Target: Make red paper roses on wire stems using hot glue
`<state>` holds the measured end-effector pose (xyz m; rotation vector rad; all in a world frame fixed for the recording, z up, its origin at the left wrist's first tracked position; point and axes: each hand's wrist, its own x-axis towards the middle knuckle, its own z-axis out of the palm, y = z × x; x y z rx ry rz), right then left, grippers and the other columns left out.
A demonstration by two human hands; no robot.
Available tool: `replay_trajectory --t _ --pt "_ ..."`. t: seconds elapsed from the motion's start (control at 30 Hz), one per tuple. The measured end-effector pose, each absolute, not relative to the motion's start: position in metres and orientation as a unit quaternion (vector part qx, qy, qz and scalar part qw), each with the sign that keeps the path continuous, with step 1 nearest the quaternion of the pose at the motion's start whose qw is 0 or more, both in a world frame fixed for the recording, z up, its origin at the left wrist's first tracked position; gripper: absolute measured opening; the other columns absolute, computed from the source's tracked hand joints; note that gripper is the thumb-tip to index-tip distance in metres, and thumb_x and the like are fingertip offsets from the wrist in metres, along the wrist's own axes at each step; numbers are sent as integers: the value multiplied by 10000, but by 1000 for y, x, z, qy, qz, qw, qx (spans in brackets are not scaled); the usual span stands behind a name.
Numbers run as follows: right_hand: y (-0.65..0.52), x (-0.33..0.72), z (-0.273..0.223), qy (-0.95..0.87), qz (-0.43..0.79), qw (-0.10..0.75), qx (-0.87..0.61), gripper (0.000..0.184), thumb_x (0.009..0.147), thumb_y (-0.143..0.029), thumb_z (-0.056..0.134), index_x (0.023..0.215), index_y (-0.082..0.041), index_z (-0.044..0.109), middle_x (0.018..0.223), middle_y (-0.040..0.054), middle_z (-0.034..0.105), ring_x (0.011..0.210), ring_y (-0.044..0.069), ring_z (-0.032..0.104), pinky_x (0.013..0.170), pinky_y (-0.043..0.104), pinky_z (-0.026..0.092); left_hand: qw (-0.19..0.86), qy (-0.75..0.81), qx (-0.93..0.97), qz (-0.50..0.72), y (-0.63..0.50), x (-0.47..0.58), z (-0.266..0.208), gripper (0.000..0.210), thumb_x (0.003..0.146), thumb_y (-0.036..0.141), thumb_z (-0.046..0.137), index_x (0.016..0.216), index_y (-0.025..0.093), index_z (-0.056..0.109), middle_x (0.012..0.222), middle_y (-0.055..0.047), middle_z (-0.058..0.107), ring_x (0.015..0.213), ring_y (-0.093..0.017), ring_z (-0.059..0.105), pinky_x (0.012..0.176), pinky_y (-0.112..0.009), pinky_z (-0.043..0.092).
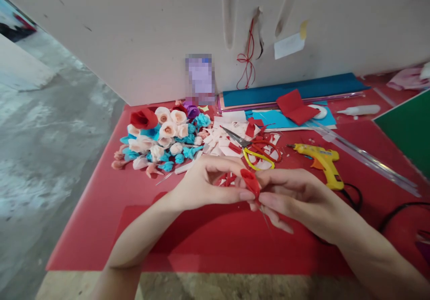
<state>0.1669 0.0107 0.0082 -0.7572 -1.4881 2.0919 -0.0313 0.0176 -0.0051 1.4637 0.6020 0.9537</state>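
Between the fingertips of both hands is a small red paper flower (250, 182), rolled into a cone, with a thin stem slanting down below it. My left hand (215, 181) pinches its left side with thumb and fingers. My right hand (292, 194) grips its base from the right, the lower fingers partly spread beneath. Just beyond the hands lie scissors (250, 150) with yellow and red handles, on a heap of white and red paper scraps (218, 136). To the right rests a yellow glue gun (320, 163) with an orange trigger.
Finished paper flowers (161, 138) in white, blue and red crowd the left rear of the red table (97, 206). Behind stand blue paper sheets (292, 89), a folded red paper (295, 107), clear glue sticks (366, 152) and a white bottle (359, 110). A pale wall (151, 35) bounds the back.
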Motion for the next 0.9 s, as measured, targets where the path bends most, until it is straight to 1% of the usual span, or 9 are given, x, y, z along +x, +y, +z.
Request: replay_trajectory --t 0.27,0.43,0.53,0.73,0.9 --pt "11 165 7 -540 758 240 -277 167 902 -271 529 825 -129 573 736 12 550 464 20 452 435 142 344 607 285 625 400 17 -31 -3 32 719 167 725 749 163 718 668 -26 656 642 -121 565 641 -245 478" --pt "12 166 9 -548 756 228 -277 214 910 -310 528 817 -122 572 709 7 536 459 18 455 435 134 356 610 280 630 390 17 -32 -4 33 735 159 711 765 165 721 712 -36 680 675 -129 588 665 -253 490" --pt "12 166 9 -550 753 228 -281 217 913 -310 527 814 -122 573 720 7 539 460 13 461 436 126 359 613 280 627 390 17 -32 -4 42 735 158 712 775 164 723 730 -40 687 680 -130 590 669 -256 492" --pt "11 166 5 -558 747 230 -281 231 908 -315 526 783 -125 563 672 3 531 434 25 466 415 132 359 620 278 622 388 17 -32 -5 67 731 123 710 775 172 721 752 -33 695 713 -130 605 693 -248 495" --pt "14 168 7 -582 723 226 -295 244 931 -296 472 779 -130 565 620 -8 527 425 37 474 407 137 387 591 285 632 412 17 -31 -7 46 724 152 723 767 170 724 700 -28 682 685 -131 602 690 -255 495"
